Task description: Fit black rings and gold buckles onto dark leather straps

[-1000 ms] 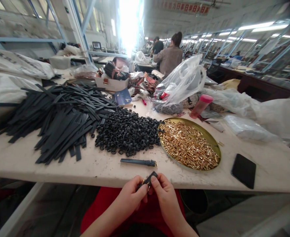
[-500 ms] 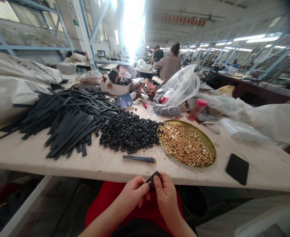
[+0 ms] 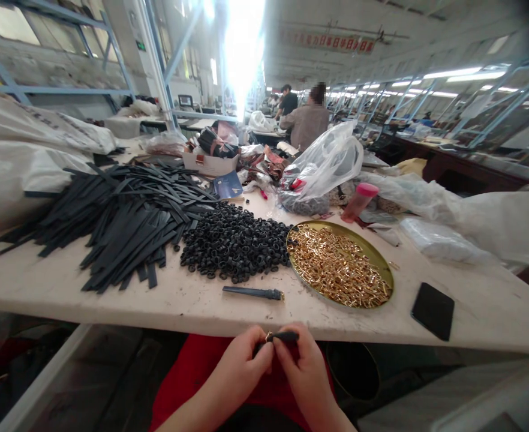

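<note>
In front of the table's near edge, my left hand [image 3: 248, 359] and my right hand [image 3: 301, 355] meet over a dark strap [image 3: 286, 337] with a small gold buckle [image 3: 268, 337]. My left thumb and fingers are closed at the buckle end. My right fingers pinch the strap just beside it. Part of the strap is hidden in the hands. On the table beyond them lies a finished-looking strap [image 3: 252, 293] with gold metal at its right end. Behind it is a heap of small black loops [image 3: 237, 243], and a round tray [image 3: 391, 277] holds many gold buckles.
Long black strips [image 3: 129, 228] are piled at the left of the table [image 3: 165, 312]. A phone [image 3: 433, 311] lies at the right. Farther back are a pink-capped bottle [image 3: 358, 203], a clear plastic bag [image 3: 331, 162] and a box [image 3: 210, 163]. A co-worker [image 3: 308, 123] sits beyond.
My hands have turned the strap from a raised slant to nearly level and drawn slightly lower. The right fingers have shifted along it, closer to the buckle. The table items stay in place.
</note>
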The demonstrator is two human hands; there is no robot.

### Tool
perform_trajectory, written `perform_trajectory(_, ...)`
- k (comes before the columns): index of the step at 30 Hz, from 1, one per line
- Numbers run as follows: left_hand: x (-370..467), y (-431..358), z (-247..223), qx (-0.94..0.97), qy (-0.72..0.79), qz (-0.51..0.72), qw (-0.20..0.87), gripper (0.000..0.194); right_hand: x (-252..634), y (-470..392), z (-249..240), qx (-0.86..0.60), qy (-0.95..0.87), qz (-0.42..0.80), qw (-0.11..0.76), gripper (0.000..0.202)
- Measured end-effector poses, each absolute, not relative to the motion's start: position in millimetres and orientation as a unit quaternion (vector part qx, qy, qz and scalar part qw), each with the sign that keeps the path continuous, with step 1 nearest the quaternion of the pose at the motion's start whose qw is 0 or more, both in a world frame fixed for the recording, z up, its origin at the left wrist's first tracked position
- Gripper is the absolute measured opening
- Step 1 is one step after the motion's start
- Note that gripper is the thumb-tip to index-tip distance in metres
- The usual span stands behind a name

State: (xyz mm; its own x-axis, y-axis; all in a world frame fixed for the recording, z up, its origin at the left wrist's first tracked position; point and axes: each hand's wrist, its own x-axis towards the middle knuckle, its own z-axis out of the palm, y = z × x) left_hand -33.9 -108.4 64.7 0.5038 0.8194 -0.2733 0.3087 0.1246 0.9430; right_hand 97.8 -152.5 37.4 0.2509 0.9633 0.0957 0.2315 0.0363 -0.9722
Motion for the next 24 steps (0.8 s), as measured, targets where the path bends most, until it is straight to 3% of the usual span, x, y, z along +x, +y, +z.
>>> perform_trajectory(5, -35.7, -93.4, 55.5, 0.653, 0.431, 0.165, 0.600, 0.028, 100.6, -139.2, 32.1, -0.537, -0.385, 0.536, 0.526, 0.028)
perform_trajectory(8, -32.4, -77.4, 42.7, 0.610, 0.431, 0.174, 0.642, 0.024, 101.1, -132.0, 27.6, -0.526, -0.410, 0.529, 0.525, 0.030)
perform_trajectory(11, -27.5, -64.3, 37.7, 0.618, 0.395, 0.161, 0.661, 0.029, 119.2, -118.6, 28.8, -0.535, -0.484, 0.517, 0.460, 0.038)
perform_trajectory(14, -23.1, -52.9, 36.4, 0.660, 0.405, 0.142, 0.617, 0.021, 159.1, -89.5, 36.9, -0.585, -0.530, 0.441, 0.427, 0.042)
perform_trajectory(19, -19.1, -34.8, 21.7, 0.580, 0.456, 0.200, 0.645, 0.031, 201.6, -26.6, 47.2, -0.706, -0.584, 0.176, 0.359, 0.018)
perform_trajectory(24, -22.4, -30.1, 14.7, 0.552, 0.467, 0.221, 0.654, 0.035, 169.1, 7.2, 30.6, -0.672, -0.687, 0.138, 0.241, 0.017)
